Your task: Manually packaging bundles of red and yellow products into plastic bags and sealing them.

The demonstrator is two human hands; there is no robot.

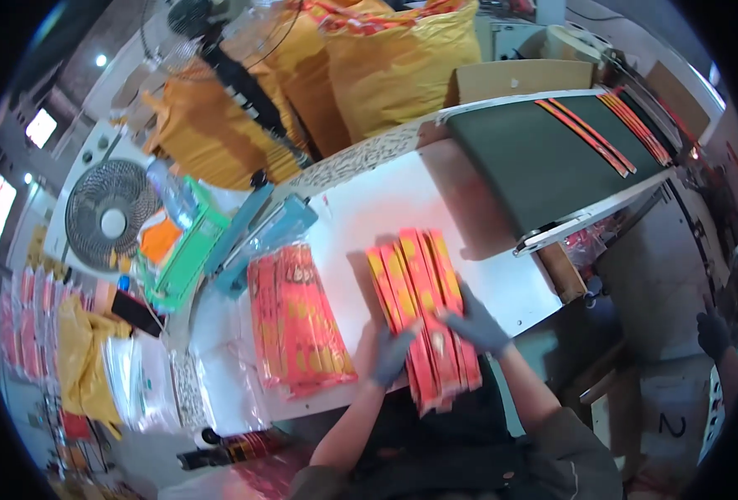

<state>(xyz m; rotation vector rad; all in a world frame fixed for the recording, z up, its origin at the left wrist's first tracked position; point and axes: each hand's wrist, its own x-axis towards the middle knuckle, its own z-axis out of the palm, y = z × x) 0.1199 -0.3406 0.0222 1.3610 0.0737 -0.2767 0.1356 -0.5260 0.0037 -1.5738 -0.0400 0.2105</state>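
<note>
A bundle of long, narrow red-and-yellow packets stands out over the near edge of the white table, its lower end hanging past that edge. My left hand, in a grey glove, grips its left side. On the opposite side my right hand, gloved too, closes on the same bundle, thumb across the top. Just left of it lies a clear plastic bag filled with similar red packets. Behind that bag is a blue bag sealer with long arms.
A dark green conveyor belt carries several thin red strips. At left are a green basket, a fan and clear plastic bags. Yellow sacks stand behind. Another person's gloved hand shows at far right.
</note>
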